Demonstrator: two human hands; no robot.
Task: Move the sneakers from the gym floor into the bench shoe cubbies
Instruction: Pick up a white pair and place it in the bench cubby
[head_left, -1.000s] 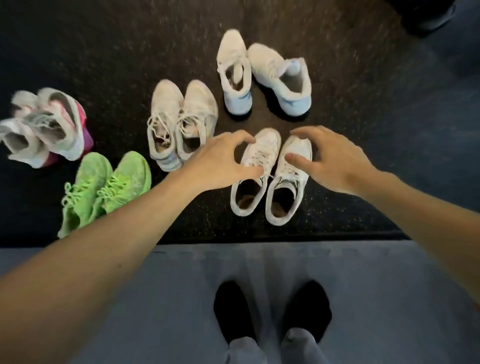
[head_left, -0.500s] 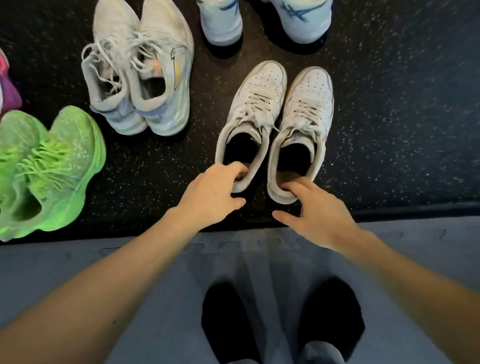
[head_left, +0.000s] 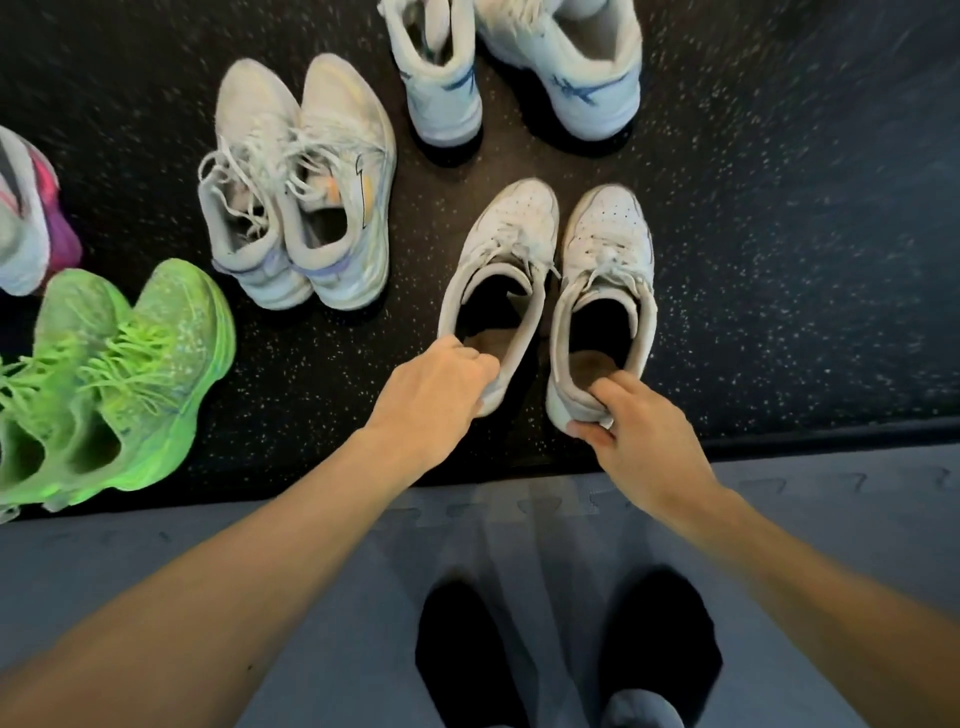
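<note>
Half a second ago the fingers only touched the heels; now the left hand (head_left: 441, 387) pinches the left white sneaker (head_left: 498, 291) at its heel collar and the right hand (head_left: 639, 426) pinches the right white sneaker (head_left: 602, 301) likewise. Both shoes look ready to lift off the black floor (head_left: 779, 260); the grey pair (head_left: 301, 192) lies beyond the left hand.

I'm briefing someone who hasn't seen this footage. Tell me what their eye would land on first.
The neon green sneakers at the left edge stand out most against the dark speckled floor. Next come the two hands at centre: the left hand and right hand each have a grip on the heel of one white sneaker of the white low-top pair. Three more pale pairs sit beyond.
</note>
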